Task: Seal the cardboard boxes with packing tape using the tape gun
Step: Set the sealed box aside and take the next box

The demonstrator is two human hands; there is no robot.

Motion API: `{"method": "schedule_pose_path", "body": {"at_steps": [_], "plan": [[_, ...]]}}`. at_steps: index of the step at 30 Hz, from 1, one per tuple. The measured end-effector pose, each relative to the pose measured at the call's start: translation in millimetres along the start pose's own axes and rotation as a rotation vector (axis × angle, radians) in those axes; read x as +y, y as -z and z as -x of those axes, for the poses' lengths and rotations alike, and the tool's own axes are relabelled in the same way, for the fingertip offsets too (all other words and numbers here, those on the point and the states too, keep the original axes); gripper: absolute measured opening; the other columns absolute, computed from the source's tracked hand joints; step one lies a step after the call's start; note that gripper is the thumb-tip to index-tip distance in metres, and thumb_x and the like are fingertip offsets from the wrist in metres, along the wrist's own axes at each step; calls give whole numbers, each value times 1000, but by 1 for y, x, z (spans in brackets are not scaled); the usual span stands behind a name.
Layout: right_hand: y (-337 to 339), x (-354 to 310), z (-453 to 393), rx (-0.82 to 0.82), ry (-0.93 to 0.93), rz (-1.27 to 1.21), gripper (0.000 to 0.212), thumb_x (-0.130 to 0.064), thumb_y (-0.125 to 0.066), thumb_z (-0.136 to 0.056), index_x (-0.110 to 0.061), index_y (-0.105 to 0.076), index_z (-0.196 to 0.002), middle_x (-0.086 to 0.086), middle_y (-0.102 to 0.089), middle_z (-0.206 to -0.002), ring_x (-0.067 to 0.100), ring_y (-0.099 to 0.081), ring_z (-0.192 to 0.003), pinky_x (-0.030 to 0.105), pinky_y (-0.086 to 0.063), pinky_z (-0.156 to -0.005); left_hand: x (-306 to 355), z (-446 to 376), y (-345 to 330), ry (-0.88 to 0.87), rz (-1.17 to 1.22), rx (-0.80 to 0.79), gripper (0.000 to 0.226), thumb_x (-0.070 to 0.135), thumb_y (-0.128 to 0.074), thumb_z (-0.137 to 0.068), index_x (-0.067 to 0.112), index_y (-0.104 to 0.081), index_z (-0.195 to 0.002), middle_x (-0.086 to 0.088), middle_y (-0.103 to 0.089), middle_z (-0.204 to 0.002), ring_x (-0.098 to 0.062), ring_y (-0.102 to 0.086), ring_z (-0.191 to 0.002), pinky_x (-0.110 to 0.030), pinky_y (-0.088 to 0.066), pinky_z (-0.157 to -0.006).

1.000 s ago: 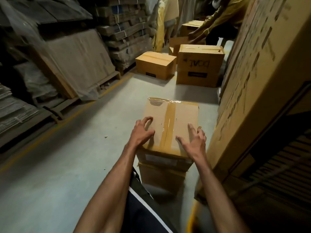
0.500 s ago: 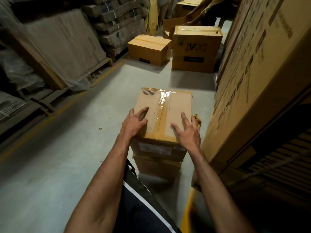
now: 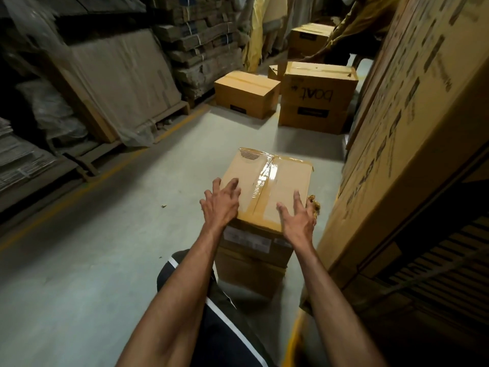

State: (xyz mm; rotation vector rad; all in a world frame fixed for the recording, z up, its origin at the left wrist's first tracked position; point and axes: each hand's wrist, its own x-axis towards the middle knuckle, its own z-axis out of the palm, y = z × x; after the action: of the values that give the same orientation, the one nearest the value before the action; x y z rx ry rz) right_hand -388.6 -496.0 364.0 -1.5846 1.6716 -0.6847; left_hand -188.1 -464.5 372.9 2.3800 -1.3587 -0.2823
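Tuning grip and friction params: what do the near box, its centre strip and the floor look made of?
Near box: matte brown corrugated cardboard, by its dull faces and folded edges.
Centre strip: glossy, wrinkled plastic tape, probably clear or tan, catching glare.
Floor: smooth grey concrete, likely sealed, with a faint sheen.

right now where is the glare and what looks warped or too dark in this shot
Head view: glare streaks the packing tape on the near box; the wide lens bows the big carton on the right; the left racks sit in deep shadow; both hands look slightly soft.
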Motion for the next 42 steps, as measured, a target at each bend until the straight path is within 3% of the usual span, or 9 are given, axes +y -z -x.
{"method": "schedule_pose_path", "body": {"at_steps": [3,6,10,12,18,23,35,38,42], "plan": [[-1,-3,1,11,-5,109,73,-62,-49,-100,-44,-16,-162,7,-7,-171,43,-15,-153,61,-29,-117,-6,-4,5,-40,47,-80,50,56,-33,-104,44,-36,-153,-5,-23,-164,-37,-41,-136,-54,-32,-110],[1,-7,2,67,43,363,72,-67,-41,-100,-37,-20,-163,13,-9,-170,46,-17,-151,63,-24,-120,-14,0,13,-39,84,-153,57,55,-38,-103,38,-28,-157,-6,-17,-167,-39,-33,-143,-59,-27,-114],[-1,-19,12,110,184,474,69,-54,-50,-102,-26,-28,-162,18,-14,-168,45,-13,-152,61,-14,-123,-27,17,26,6,157,-109,60,51,-45,-102,34,-28,-157,-9,-25,-164,-38,-33,-144,-60,-28,-113],[-9,-30,22,70,300,468,69,-51,-55,-100,-24,-33,-159,16,-22,-166,40,-17,-152,59,-17,-122,-33,27,38,15,159,-74,59,49,-48,-102,32,-31,-156,-10,-29,-162,-36,-32,-144,-58,-28,-113],[-59,-87,78,-91,641,299,57,-41,-63,-98,-22,-48,-150,8,-43,-154,26,-32,-146,48,-27,-120,-70,78,87,55,100,91,50,43,-53,-99,33,-44,-147,-9,-34,-159,-29,-28,-146,-54,-19,-116],[-135,-142,151,-243,957,283,52,-40,-62,-99,-20,-53,-146,6,-53,-145,25,-45,-137,46,-36,-111,-152,142,136,209,128,251,48,37,-54,-97,32,-46,-145,-5,-38,-156,-25,-28,-145,-51,-19,-117],[-301,-183,422,-865,1414,221,49,-40,-56,-104,-19,-50,-148,7,-48,-150,27,-42,-139,48,-31,-111,-358,387,206,836,165,586,46,33,-57,-98,31,-49,-143,2,-45,-150,-22,-36,-142,-45,-27,-116],[-323,-176,481,-963,1485,270,49,-34,-54,-104,-21,-46,-151,6,-45,-153,27,-40,-141,48,-30,-112,-392,438,198,952,153,608,45,35,-56,-97,33,-51,-142,4,-49,-147,-23,-41,-139,-45,-32,-115],[-349,-164,538,-1082,1554,370,54,-29,-56,-102,-23,-41,-154,5,-41,-157,26,-38,-143,49,-29,-113,-420,482,179,1058,91,587,51,31,-53,-98,32,-43,-148,-1,-39,-155,-27,-32,-145,-49,-25,-118]]}}
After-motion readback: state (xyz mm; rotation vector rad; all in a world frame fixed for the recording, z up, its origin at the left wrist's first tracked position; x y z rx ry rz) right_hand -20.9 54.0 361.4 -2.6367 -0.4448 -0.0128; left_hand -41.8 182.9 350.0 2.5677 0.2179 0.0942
